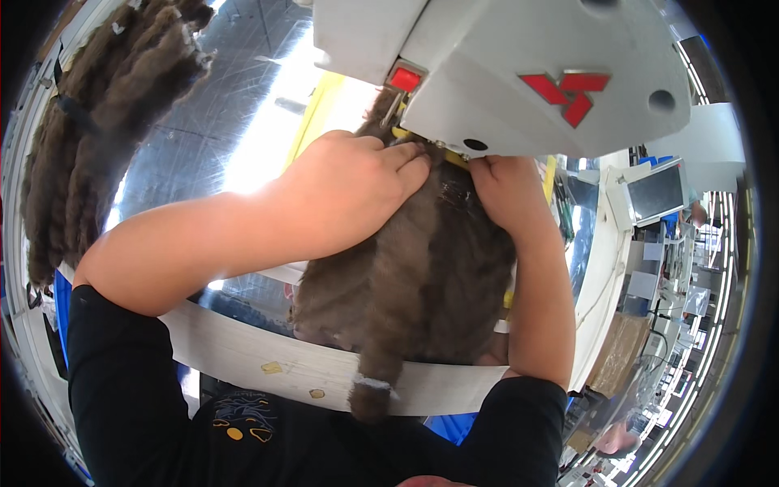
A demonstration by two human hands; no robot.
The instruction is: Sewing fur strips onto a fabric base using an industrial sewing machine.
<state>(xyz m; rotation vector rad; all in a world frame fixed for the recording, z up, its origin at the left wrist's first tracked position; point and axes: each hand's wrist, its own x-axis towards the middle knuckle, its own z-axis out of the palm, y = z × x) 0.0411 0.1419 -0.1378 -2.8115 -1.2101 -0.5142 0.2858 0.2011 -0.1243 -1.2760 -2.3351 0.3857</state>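
My left hand (357,183) is closed on the brown fur piece (466,284), its bent fingers pressing it just under the head of a white machine (487,89) with a red switch (404,79). My right hand (507,199) has its fingers curled on the same fur at the right, beside a yellow part (456,160) beneath the head; its fingertips are partly hidden. A narrow strip of fur (385,325) runs down toward me and hangs over the pale front edge (268,381) of the worktable. The exact point where fur meets the machine is hidden.
A pile of brown furs (97,122) lies on the metal tabletop (207,130) at the left. At the right stand a small screen (653,193) on the table's side, a cardboard box (617,353) and other workstations. Part of another person (617,438) shows at the far lower right.
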